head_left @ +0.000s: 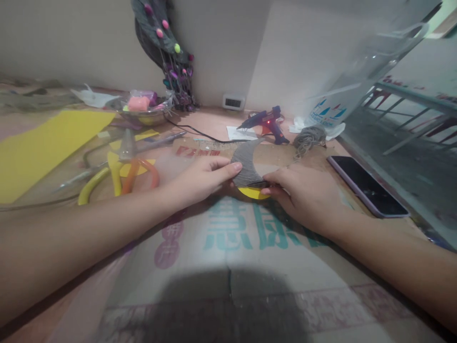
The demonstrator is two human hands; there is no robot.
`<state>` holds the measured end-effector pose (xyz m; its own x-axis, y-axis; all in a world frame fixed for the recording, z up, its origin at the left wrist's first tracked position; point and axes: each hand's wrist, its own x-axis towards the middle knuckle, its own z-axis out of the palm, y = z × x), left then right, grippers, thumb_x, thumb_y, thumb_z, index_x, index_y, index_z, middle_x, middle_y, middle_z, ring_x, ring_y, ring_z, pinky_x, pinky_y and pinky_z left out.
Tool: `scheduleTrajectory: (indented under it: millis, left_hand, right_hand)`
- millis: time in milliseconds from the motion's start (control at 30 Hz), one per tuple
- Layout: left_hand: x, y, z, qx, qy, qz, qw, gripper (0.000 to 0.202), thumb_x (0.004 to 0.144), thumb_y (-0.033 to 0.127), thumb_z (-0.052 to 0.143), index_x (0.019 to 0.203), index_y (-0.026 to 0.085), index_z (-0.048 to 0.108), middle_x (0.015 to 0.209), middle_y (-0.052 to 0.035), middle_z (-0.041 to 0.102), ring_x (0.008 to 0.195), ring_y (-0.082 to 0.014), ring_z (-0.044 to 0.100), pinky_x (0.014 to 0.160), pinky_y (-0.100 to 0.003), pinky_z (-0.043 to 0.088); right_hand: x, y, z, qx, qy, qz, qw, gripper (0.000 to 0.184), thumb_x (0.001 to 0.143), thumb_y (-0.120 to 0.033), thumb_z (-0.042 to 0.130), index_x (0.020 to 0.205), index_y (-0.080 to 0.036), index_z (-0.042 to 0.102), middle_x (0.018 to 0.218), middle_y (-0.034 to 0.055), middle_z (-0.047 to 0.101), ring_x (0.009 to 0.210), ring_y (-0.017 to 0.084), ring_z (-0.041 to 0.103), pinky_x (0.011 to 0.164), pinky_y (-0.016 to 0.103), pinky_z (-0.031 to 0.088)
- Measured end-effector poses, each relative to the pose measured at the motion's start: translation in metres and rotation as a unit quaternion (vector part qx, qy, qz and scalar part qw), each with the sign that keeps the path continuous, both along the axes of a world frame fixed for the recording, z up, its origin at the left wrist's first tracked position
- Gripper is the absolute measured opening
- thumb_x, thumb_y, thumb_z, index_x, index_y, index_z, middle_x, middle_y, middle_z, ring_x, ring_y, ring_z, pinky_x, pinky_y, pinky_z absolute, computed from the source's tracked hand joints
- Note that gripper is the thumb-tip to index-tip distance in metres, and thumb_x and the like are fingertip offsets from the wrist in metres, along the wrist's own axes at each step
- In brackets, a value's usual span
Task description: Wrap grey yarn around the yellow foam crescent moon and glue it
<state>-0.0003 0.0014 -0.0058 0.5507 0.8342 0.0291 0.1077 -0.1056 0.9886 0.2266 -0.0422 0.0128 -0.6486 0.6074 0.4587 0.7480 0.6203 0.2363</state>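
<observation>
Between my hands is a crescent-shaped yellow cutout [254, 193], most of it wrapped in grey yarn [245, 164]. Bare yellow shows along its lower end. My left hand [214, 174] grips its left side, thumb on top of the wrapping. At the right edge, the thumb and fingers of my right hand [294, 193] pinch the piece near the end of the wrapped part. A ball of grey yarn [310, 140] lies just beyond my right hand, a strand trailing toward it. Cardboard with printed characters [228, 224] lies under both hands.
A glue gun [264, 123] with a red light stands behind the piece. At right lie a phone [367, 186] and a clear plastic bucket [332, 105]. Pliers and scissors with yellow and orange handles [130, 176], yellow sheets [60, 147] and a bowl [144, 114] are at left.
</observation>
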Motion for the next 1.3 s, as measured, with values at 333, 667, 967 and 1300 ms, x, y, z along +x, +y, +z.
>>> scheduleTrajectory:
  millis: [333, 667, 967, 1300]
  left_hand:
    - [-0.0006, 0.0002, -0.0025, 0.006, 0.005, 0.013, 1.000, 0.035, 0.086, 0.049, 0.054, 0.077, 0.016, 0.062, 0.071, -0.0006, 0.058, 0.062, -0.0121, 0.052, 0.059, -0.024, 0.042]
    - [0.0001, 0.0012, -0.0048, 0.004, -0.002, 0.018, 1.000, 0.035, 0.085, 0.050, 0.054, 0.078, 0.017, 0.062, 0.071, -0.0012, 0.059, 0.063, -0.0124, 0.053, 0.059, -0.025, 0.043]
    - [-0.0007, 0.0015, -0.0005, 0.019, 0.026, 0.011, 0.999, 0.036, 0.085, 0.049, 0.053, 0.076, 0.016, 0.062, 0.072, -0.0019, 0.059, 0.065, -0.0131, 0.053, 0.060, -0.025, 0.044]
    - [0.0007, -0.0003, 0.0028, -0.023, 0.011, 0.003, 1.000, 0.034, 0.085, 0.048, 0.054, 0.073, 0.017, 0.060, 0.069, -0.0009, 0.057, 0.060, -0.0115, 0.051, 0.057, -0.024, 0.041]
  right_hand:
    - [0.0039, -0.0005, -0.0042, -0.011, 0.078, 0.001, 0.997, 0.025, 0.094, -0.036, 0.050, 0.102, -0.016, 0.060, 0.079, 0.0055, 0.068, 0.067, 0.018, 0.061, 0.057, 0.028, 0.039]
    - [0.0023, 0.0003, -0.0039, 0.002, 0.054, 0.017, 0.998, 0.025, 0.096, -0.034, 0.047, 0.092, -0.015, 0.063, 0.085, 0.0078, 0.068, 0.068, 0.017, 0.060, 0.059, 0.029, 0.041]
    - [-0.0018, 0.0001, -0.0010, 0.006, 0.027, 0.030, 0.999, 0.027, 0.097, -0.030, 0.046, 0.085, -0.015, 0.065, 0.079, 0.0065, 0.068, 0.068, 0.016, 0.060, 0.059, 0.028, 0.039]
    - [-0.0013, 0.0004, -0.0029, 0.010, 0.025, 0.031, 0.999, 0.028, 0.097, -0.031, 0.046, 0.083, -0.016, 0.065, 0.077, 0.0055, 0.068, 0.068, 0.016, 0.060, 0.060, 0.027, 0.040]
